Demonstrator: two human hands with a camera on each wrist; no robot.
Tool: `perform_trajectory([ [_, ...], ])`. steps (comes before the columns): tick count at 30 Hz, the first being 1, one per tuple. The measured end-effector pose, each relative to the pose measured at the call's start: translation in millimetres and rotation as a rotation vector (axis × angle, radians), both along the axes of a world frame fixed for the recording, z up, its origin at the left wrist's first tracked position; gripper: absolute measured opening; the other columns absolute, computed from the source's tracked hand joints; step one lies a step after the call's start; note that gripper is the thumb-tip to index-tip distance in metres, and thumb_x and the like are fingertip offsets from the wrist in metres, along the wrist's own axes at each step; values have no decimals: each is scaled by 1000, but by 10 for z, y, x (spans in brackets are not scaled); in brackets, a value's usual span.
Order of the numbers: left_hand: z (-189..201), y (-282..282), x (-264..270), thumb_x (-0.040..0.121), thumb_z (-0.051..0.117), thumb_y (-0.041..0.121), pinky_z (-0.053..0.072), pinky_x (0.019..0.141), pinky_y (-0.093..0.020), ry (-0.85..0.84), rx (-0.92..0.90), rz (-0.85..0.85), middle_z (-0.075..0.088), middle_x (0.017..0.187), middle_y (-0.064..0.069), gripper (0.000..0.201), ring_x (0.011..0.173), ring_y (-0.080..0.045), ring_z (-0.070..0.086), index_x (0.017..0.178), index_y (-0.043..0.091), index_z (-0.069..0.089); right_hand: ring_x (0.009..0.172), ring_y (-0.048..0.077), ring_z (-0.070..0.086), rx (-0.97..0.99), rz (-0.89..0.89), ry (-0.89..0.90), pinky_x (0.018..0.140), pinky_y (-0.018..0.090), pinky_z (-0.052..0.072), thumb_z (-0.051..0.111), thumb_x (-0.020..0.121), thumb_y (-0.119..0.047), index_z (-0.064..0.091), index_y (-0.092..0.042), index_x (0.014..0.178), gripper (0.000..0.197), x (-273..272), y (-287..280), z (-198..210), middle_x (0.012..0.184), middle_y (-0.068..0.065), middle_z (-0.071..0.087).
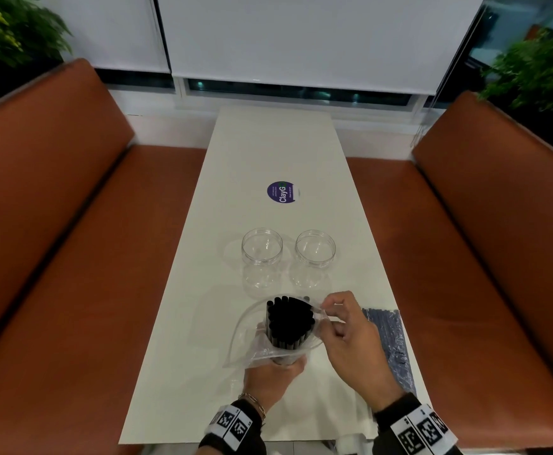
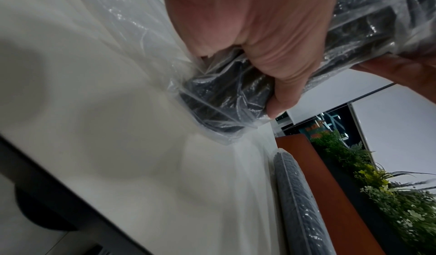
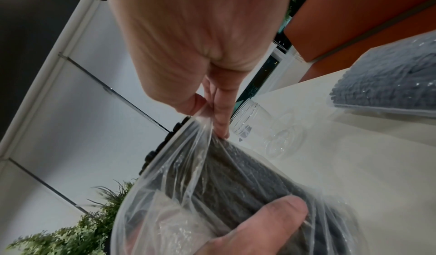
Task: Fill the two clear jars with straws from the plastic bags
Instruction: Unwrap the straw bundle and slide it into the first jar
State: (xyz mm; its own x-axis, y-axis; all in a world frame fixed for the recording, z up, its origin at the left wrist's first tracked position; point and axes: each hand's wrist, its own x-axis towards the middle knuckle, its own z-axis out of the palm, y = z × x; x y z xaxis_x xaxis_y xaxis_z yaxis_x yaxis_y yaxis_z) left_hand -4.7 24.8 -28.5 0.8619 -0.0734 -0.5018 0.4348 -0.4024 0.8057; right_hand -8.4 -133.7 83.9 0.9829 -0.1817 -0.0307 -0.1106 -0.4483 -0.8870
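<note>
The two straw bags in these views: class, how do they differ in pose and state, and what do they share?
1. The held bag stands upright, gripped by the left hand; the second bag lies flat on the table, untouched.
2. The held bag's mouth is open, pinched by the right hand, with straw ends showing; the second bag's mouth cannot be judged.
Both are clear plastic holding dark straws.

two empty clear jars upright side by side mid-table, open bag of black straws held upright just in front, second bag flat near right edge
</note>
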Motion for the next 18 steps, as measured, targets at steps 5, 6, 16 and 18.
perform_trajectory([
  [5, 8, -2, -3, 83, 81, 52, 49, 89, -22, 3, 4, -7, 66, 100, 8, 32, 93, -13, 61, 79, 32, 55, 39, 9, 41, -17, -39, -10, 45, 18, 33, 60, 100, -1, 69, -27, 99, 28, -27, 21, -2, 71, 5, 73],
  [6, 12, -1, -3, 83, 80, 52, 48, 88, -21, 4, 5, -10, 66, 100, 9, 32, 93, -12, 61, 78, 33, 55, 38, 8, 43, -23, -48, -15, 44, 15, 32, 60, 100, -2, 72, -26, 101, 27, -33, 24, 4, 70, 2, 74],
  [16, -80, -77, 8, 69, 96, 29, 45, 85, 2, -219, -43, 113, 72, 108, 19, 65, 106, 16, 65, 121, 32, 58, 56, -12, 59, -164, -48, -80, 56, 2, 41, 64, 101, 0, 73, -23, 133, 40, -168, 48, 40, 66, -26, 56],
  [18, -121, -113, 13, 66, 97, 28, 43, 84, 6, -231, -55, 124, 71, 110, 23, 81, 103, 28, 59, 132, 30, 49, 67, -12, 67, -149, -27, -64, 65, 2, 49, 62, 101, -2, 69, -30, 138, 47, -151, 37, 37, 93, -20, 74],
])
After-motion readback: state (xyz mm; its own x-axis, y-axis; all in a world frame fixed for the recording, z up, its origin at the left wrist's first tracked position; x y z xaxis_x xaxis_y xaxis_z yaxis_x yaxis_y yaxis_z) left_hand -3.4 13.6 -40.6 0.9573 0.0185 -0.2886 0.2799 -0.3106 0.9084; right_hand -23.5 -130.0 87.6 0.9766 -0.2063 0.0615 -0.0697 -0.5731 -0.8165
